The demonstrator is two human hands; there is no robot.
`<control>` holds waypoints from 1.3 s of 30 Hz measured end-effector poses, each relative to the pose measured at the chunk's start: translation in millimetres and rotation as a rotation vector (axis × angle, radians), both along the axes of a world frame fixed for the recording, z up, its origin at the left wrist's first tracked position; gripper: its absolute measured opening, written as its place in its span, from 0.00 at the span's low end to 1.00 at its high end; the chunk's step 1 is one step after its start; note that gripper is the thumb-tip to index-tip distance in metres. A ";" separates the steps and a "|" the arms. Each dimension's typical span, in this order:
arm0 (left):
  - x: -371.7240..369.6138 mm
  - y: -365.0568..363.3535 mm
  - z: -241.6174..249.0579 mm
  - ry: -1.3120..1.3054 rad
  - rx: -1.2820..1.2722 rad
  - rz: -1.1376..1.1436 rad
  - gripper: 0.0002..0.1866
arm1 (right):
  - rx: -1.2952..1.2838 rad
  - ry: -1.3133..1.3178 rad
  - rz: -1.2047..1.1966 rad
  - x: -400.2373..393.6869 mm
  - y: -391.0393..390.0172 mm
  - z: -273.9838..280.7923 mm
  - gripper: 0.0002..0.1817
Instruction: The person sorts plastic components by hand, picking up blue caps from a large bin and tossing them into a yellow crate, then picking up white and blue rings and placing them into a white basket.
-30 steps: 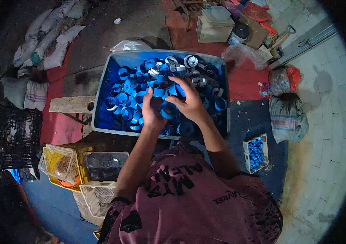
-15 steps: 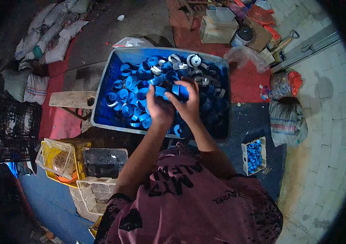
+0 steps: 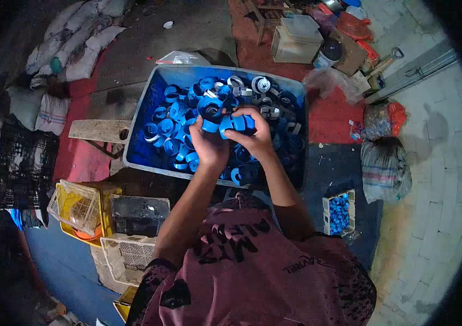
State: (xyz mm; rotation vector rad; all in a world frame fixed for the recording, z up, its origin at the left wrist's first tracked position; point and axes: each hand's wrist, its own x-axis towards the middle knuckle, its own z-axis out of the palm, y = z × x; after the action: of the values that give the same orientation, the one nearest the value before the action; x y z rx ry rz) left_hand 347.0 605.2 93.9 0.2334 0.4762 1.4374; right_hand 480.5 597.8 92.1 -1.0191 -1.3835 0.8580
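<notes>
Blue ring-shaped pieces [image 3: 225,128] were gripped by the curled right hand [image 3: 255,140] above the large tub [image 3: 143,155], while a blue ring [image 3: 209,126] was touched by the left hand [image 3: 210,148], whose grip could not be told as closed or loose. The step in hand was judged to be the handling of pieces over the loose pile [image 3: 174,127] inside the tub. For the next move, it was judged that the pieces should be kept firmly between thumb and fingers.
</notes>
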 end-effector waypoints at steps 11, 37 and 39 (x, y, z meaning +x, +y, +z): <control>-38.2 -56.8 34.0 -0.031 -0.023 0.281 0.21 | 0.134 -0.049 0.194 -50.9 -19.7 14.4 0.28; -307.6 -773.6 20.3 -0.423 -0.503 1.830 0.28 | -0.128 0.071 1.600 -414.0 -677.0 -9.6 0.20; -315.0 -817.0 3.6 -0.511 -0.494 1.870 0.28 | -0.188 -0.031 1.647 -426.1 -715.9 -30.4 0.19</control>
State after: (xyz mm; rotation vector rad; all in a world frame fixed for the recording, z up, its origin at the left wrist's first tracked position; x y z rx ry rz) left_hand 32.0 -211.8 97.4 -1.3090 0.5842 2.9173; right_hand 54.4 -118.2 61.7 0.2561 -2.0833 2.1318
